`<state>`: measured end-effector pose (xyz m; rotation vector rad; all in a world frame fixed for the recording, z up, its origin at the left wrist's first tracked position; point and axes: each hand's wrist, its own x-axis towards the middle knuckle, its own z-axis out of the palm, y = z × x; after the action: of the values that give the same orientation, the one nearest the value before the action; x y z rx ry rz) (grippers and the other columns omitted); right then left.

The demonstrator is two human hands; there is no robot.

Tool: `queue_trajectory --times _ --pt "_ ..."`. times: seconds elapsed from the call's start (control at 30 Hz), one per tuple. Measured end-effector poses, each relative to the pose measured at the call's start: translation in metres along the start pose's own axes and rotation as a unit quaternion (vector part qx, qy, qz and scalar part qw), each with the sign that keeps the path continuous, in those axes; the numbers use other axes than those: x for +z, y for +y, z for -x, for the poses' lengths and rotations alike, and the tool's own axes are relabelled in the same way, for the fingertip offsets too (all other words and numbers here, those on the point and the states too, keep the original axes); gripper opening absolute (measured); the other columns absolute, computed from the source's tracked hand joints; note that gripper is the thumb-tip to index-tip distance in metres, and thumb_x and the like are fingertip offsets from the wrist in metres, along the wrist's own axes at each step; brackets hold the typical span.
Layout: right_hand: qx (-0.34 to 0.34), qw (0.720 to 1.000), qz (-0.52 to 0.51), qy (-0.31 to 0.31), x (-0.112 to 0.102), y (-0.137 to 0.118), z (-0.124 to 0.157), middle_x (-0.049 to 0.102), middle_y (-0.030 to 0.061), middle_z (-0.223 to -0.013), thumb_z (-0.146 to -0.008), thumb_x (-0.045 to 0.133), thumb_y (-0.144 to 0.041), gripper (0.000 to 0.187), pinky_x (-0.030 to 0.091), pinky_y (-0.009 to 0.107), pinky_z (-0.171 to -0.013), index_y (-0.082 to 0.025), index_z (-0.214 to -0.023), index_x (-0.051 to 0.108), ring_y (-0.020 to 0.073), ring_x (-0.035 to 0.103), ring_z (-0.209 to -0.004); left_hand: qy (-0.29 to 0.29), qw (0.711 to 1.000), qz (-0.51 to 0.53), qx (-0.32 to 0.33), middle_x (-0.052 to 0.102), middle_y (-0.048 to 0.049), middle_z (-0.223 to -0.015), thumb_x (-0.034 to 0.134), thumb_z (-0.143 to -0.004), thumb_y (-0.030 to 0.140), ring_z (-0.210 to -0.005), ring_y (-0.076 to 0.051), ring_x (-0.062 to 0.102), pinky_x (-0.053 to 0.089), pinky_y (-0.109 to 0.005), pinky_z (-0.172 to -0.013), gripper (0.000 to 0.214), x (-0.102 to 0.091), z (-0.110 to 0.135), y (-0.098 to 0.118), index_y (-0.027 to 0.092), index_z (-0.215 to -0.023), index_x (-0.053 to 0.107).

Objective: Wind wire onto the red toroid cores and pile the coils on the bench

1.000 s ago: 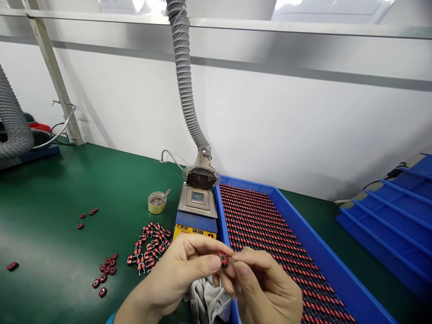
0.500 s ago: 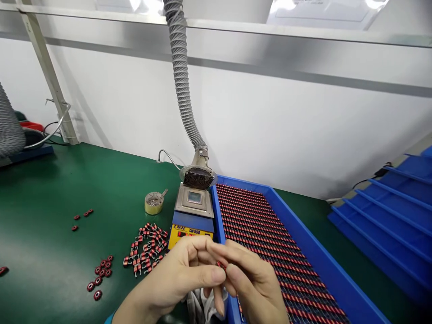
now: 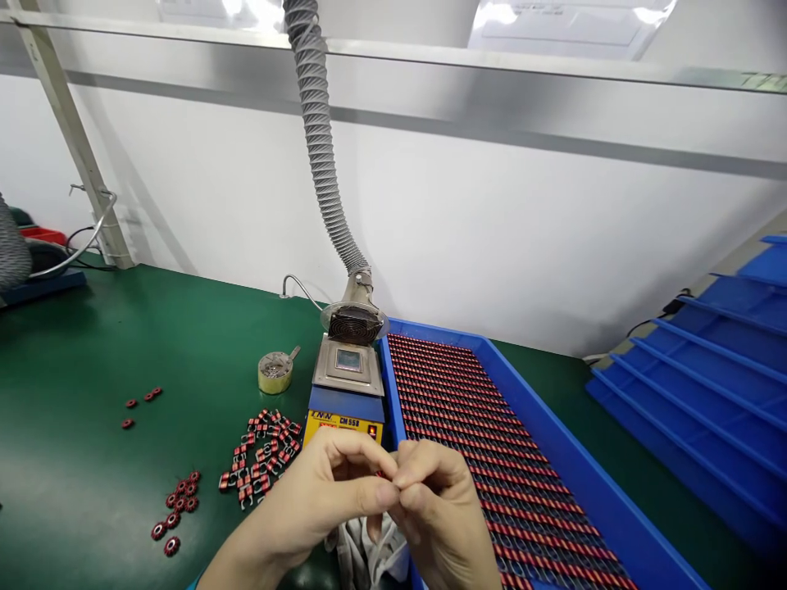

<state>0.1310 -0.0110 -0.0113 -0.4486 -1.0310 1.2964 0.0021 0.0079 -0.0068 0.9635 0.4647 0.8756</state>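
My left hand and my right hand meet low in the middle of the view. Their fingertips pinch a small red-and-black wound toroid coil, which is almost wholly hidden, with only a sliver of red showing. Just behind my left hand lies a loose heap of red coils with bent wire leads on the green bench mat. Under my right hand runs the near end of a blue tray, packed with rows of red-and-black coils.
A yellow-and-blue CM 558 heated unit stands under a grey ribbed fume hose. Nearby are a taped tin, several loose ring coils and a white cloth. Stacked blue trays sit at right.
The coil, plainly visible between my fingers earlier, is now nearly hidden as my hands have closed together. The whole view has drifted, with the bench items shifting left.
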Motion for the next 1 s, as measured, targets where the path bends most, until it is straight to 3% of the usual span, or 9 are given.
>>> queue_trajectory --times 0.1,0.17,0.23,0.33,0.47,0.7,0.77,0.9,1.0 --pt "-0.065 0.992 0.096 0.051 -0.003 -0.003 0.004 0.058 -0.0049 -0.051 -0.072 0.088 -0.025 0.009 0.048 0.013 -0.048 -0.025 -0.068 0.080 0.0064 0.050 -0.047 0.055 0.993 -0.089 0.054 0.062 0.0006 -0.064 0.085 -0.068 0.038 -0.060 -0.009 0.052 0.040 -0.020 -0.058 0.028 0.004 0.002 0.005 0.014 -0.070 0.072" --pt "-0.132 0.965 0.210 0.080 -0.005 -0.004 0.008 0.065 -0.0039 -0.056 -0.075 0.085 -0.016 0.011 0.047 0.014 -0.053 -0.024 -0.071 0.079 0.0077 0.055 -0.052 0.084 0.976 -0.168 0.109 0.063 -0.0001 -0.067 0.077 -0.074 0.028 -0.066 -0.012 0.053 0.040 -0.024 -0.063 0.014 0.007 0.003 0.006 0.016 -0.069 0.072" --pt "-0.192 0.928 0.296 0.119 -0.006 -0.003 0.011 0.065 -0.0045 -0.058 -0.081 0.078 -0.013 0.012 0.045 0.017 -0.049 -0.024 -0.076 0.075 0.0090 0.055 -0.050 0.107 0.944 -0.256 0.176 0.064 0.0000 -0.066 0.068 -0.078 0.018 -0.068 -0.014 0.053 0.040 -0.027 -0.065 0.011 0.011 0.005 0.007 0.018 -0.068 0.071" --pt "-0.232 0.914 0.294 0.155 -0.007 -0.001 0.015 0.055 -0.0063 -0.054 -0.091 0.067 -0.017 0.013 0.042 0.020 -0.042 -0.023 -0.080 0.070 0.0099 0.050 -0.042 0.141 0.875 -0.365 0.284 0.063 0.0018 -0.065 0.062 -0.080 0.010 -0.070 -0.015 0.052 0.038 -0.029 -0.067 0.016 0.012 0.010 0.006 0.021 -0.069 0.067" --pt "-0.266 0.874 0.365 0.178 -0.009 0.001 0.021 0.065 -0.0021 -0.061 -0.085 0.072 -0.016 0.011 0.048 0.026 -0.047 -0.023 -0.091 0.077 0.0148 0.059 -0.049 0.154 0.816 -0.443 0.337 0.063 0.0039 -0.069 0.060 -0.083 0.006 -0.076 -0.016 0.053 0.039 -0.032 -0.074 0.018 0.009 0.014 0.004 0.023 -0.077 0.063" --pt "-0.349 0.799 0.483 0.076 -0.018 0.000 0.019 0.081 -0.0015 -0.082 -0.077 0.070 0.002 0.046 0.058 0.026 -0.057 -0.029 -0.111 0.078 0.0174 0.073 -0.061 0.167 0.799 -0.456 0.355 0.064 0.0033 -0.068 0.057 -0.083 0.005 -0.075 -0.017 0.057 0.041 -0.033 -0.074 0.019 0.008 0.013 0.004 0.023 -0.078 0.061" --pt "-0.348 0.802 0.477 0.092 -0.014 0.001 0.017 0.081 -0.0030 -0.081 -0.077 0.069 0.001 0.048 0.059 0.028 -0.060 -0.032 -0.111 0.078 0.0177 0.073 -0.061 0.171 0.793 -0.454 0.368 0.064 0.0027 -0.068 0.057 -0.082 0.005 -0.072 -0.017 0.058 0.042 -0.033 -0.072 0.019 0.010 0.013 0.005 0.023 -0.077 0.061" --pt "-0.319 0.838 0.417 0.146 0.000 0.006 0.015 0.079 -0.0057 -0.075 -0.080 0.068 -0.005 0.044 0.058 0.030 -0.060 -0.039 -0.106 0.079 0.0176 0.069 -0.059 0.179 0.787 -0.445 0.389 0.063 0.0029 -0.064 0.055 -0.081 0.005 -0.066 -0.015 0.057 0.041 -0.031 -0.066 0.019 0.014 0.012 0.009 0.022 -0.073 0.060" --pt "-0.311 0.852 0.397 0.141 0.005 0.007 0.015 0.076 -0.0056 -0.071 -0.080 0.068 -0.005 0.044 0.055 0.029 -0.055 -0.039 -0.105 0.079 0.0167 0.066 -0.056 0.178 0.787 -0.447 0.386 0.062 0.0029 -0.062 0.056 -0.081 0.006 -0.065 -0.015 0.057 0.041 -0.031 -0.064 0.018 0.015 0.012 0.011 0.021 -0.071 0.059"
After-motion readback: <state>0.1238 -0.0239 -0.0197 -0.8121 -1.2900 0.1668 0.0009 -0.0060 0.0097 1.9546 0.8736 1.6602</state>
